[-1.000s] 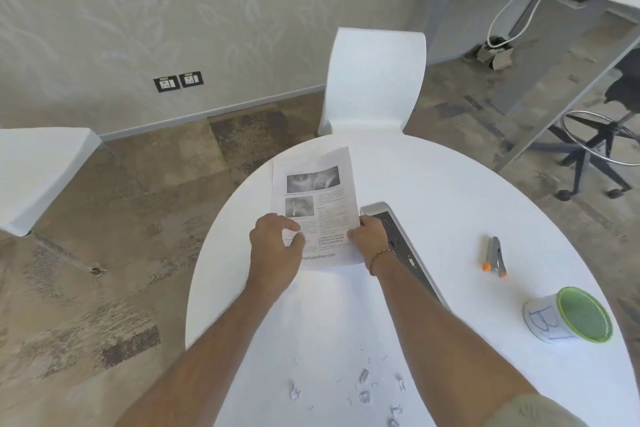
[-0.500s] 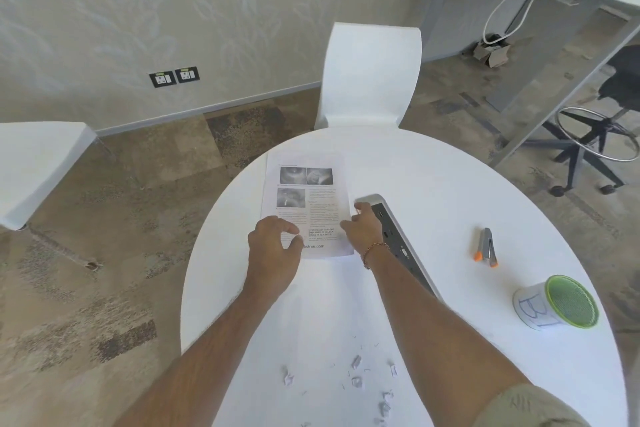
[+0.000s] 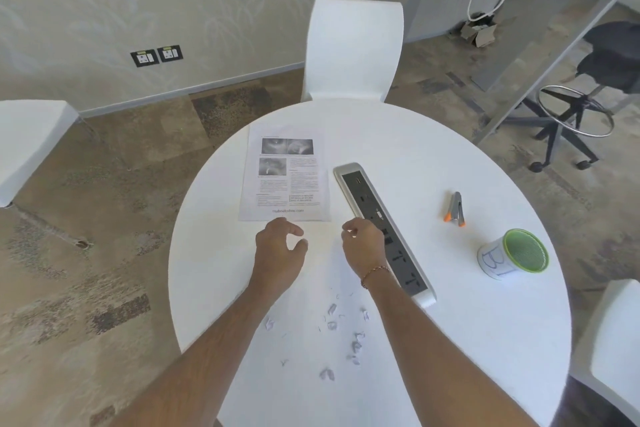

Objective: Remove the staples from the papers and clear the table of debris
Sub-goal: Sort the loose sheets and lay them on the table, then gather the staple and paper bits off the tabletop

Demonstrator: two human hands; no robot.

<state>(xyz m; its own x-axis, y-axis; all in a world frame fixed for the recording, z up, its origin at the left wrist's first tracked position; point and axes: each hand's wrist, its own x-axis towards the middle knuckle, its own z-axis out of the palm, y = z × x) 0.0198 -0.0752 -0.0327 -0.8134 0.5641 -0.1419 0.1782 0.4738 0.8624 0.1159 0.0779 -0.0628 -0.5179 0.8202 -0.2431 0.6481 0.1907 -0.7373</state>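
Printed papers (image 3: 285, 173) lie flat at the far left of the round white table (image 3: 467, 322). Paper scraps and staples (image 3: 332, 326) are scattered near. Left hand (image 3: 278, 253) and right hand (image 3: 363, 246), loosely curled and empty, are held just near of the sheet. Staple remover (image 3: 455, 210) and green-rimmed cup (image 3: 512, 255) sit right; patchy brown carpet (image 3: 104, 218) is seen around.
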